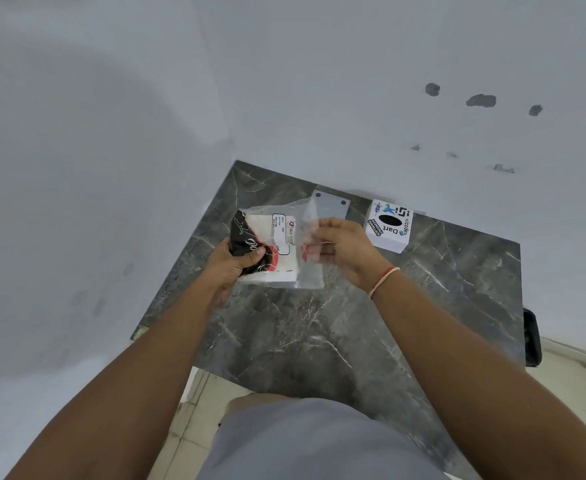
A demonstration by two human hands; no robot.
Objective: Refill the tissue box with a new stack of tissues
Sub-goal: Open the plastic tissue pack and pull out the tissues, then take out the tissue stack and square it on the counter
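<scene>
Your two hands hold one clear plastic pack of white tissues (270, 249) just above the dark marble tabletop (336, 327). Your left hand (231, 266) grips the pack's black-and-red printed end, thumb pressed on top. Your right hand (340, 247), one red-and-white thread at its wrist, pinches the loose transparent flap at the pack's open end. One white printed tissue box (388, 225), its single dark oval opening facing up, stands near your right hand, against the wall.
</scene>
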